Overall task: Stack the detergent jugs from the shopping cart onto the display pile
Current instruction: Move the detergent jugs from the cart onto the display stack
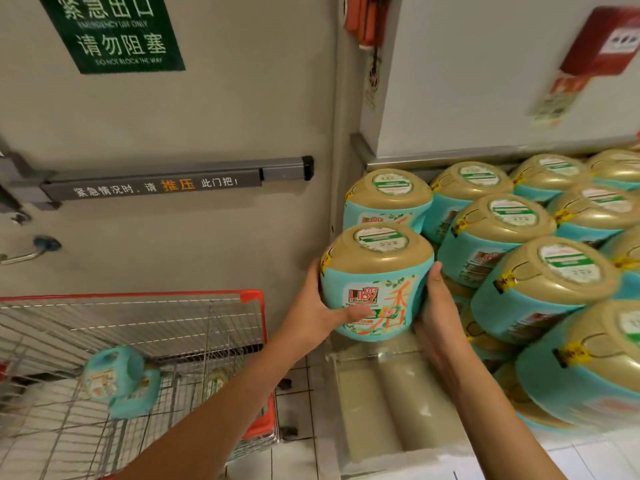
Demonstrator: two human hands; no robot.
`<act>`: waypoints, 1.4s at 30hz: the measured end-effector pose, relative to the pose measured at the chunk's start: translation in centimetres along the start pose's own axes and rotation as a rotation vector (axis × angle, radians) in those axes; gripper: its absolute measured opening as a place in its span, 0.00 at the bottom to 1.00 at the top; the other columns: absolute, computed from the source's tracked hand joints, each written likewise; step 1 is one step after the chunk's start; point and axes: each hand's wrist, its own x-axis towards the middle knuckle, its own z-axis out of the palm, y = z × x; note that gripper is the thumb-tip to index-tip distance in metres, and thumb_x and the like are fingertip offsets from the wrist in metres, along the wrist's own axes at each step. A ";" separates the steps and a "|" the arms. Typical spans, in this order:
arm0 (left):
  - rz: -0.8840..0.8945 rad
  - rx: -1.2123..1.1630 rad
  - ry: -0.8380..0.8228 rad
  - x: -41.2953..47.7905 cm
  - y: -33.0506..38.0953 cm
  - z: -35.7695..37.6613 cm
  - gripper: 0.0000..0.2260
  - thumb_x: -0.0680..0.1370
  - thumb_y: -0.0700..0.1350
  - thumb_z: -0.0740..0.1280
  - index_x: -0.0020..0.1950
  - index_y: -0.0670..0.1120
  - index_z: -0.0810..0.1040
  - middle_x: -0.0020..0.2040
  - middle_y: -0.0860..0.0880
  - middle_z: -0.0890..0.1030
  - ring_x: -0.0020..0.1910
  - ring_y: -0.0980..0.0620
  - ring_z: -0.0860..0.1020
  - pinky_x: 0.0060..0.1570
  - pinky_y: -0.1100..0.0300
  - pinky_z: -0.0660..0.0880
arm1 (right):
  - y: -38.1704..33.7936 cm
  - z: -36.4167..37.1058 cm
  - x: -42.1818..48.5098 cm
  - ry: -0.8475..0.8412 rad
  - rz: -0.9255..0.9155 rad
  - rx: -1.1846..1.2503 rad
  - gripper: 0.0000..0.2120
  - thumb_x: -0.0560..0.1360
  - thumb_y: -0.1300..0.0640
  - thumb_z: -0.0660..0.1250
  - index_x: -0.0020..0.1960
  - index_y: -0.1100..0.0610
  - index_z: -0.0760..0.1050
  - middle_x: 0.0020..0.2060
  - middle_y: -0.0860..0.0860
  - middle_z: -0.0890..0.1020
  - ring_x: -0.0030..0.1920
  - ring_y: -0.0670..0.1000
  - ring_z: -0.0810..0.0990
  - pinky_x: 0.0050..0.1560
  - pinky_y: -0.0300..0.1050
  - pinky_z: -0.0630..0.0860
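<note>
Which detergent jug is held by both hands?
The front-left jug, between left hand and right hand; others rest on the pile or in the cart.

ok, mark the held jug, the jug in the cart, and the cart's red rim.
held jug (377, 296): head view, front label.
jug in the cart (114, 375): head view, teal side.
cart's red rim (252, 296): head view, right corner piece.

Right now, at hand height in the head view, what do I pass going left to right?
Shopping cart with a spare jug inside → left hand → held jug → right hand → display pile.
</note>
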 end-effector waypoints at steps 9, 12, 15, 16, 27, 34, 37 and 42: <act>0.084 0.084 -0.056 3.9 -1.2 3.5 0.49 0.62 0.52 0.89 0.76 0.66 0.65 0.69 0.60 0.79 0.68 0.58 0.79 0.58 0.62 0.81 | 0.4 -2.3 0.6 0.061 -0.097 0.035 0.23 0.84 0.38 0.56 0.75 0.45 0.73 0.68 0.41 0.82 0.70 0.42 0.79 0.62 0.37 0.80; 0.063 0.053 -0.075 4.6 -2.0 3.7 0.49 0.63 0.51 0.88 0.76 0.67 0.65 0.70 0.59 0.79 0.68 0.57 0.79 0.59 0.60 0.82 | 0.7 -3.2 0.6 0.039 -0.150 -0.043 0.28 0.83 0.36 0.61 0.80 0.46 0.67 0.75 0.43 0.76 0.75 0.45 0.74 0.73 0.47 0.75; 0.049 0.069 -0.095 5.6 -2.2 3.9 0.48 0.62 0.53 0.88 0.75 0.70 0.66 0.71 0.59 0.79 0.69 0.56 0.79 0.62 0.53 0.82 | 1.1 -3.9 0.8 0.033 -0.122 -0.112 0.39 0.77 0.32 0.69 0.83 0.40 0.61 0.78 0.40 0.72 0.77 0.43 0.72 0.78 0.55 0.69; 0.046 0.082 -0.093 6.0 -2.2 4.0 0.48 0.62 0.54 0.88 0.74 0.71 0.66 0.71 0.60 0.79 0.70 0.56 0.79 0.64 0.51 0.81 | 1.3 -3.9 0.8 0.044 -0.104 -0.131 0.41 0.76 0.31 0.69 0.84 0.39 0.59 0.79 0.40 0.70 0.77 0.43 0.71 0.78 0.56 0.68; 0.011 0.200 -0.044 8.7 -2.8 3.3 0.42 0.57 0.65 0.87 0.63 0.81 0.67 0.67 0.69 0.79 0.66 0.70 0.76 0.58 0.69 0.78 | 3.0 -3.3 1.6 0.230 -0.114 -0.295 0.53 0.67 0.22 0.72 0.83 0.46 0.61 0.79 0.45 0.69 0.78 0.46 0.69 0.78 0.60 0.69; -0.052 0.175 -0.050 8.0 -4.9 3.6 0.39 0.59 0.67 0.85 0.62 0.83 0.66 0.63 0.72 0.80 0.63 0.70 0.78 0.57 0.65 0.79 | 4.6 -3.2 0.7 0.274 -0.118 -0.264 0.37 0.72 0.32 0.75 0.76 0.42 0.67 0.73 0.43 0.76 0.73 0.42 0.74 0.75 0.56 0.74; -0.082 0.214 -0.051 7.3 -5.4 3.3 0.42 0.61 0.68 0.84 0.70 0.76 0.66 0.69 0.65 0.79 0.69 0.62 0.77 0.68 0.51 0.78 | 5.4 -2.6 -0.3 0.250 -0.142 -0.296 0.32 0.78 0.41 0.74 0.79 0.41 0.68 0.72 0.38 0.77 0.73 0.38 0.74 0.73 0.49 0.74; -0.136 0.136 -0.031 5.9 -7.1 1.3 0.44 0.69 0.56 0.82 0.80 0.58 0.64 0.69 0.53 0.78 0.65 0.56 0.81 0.57 0.61 0.82 | 7.5 -1.1 -2.4 0.339 -0.053 -0.397 0.32 0.81 0.45 0.71 0.82 0.45 0.65 0.75 0.39 0.69 0.74 0.42 0.70 0.75 0.48 0.69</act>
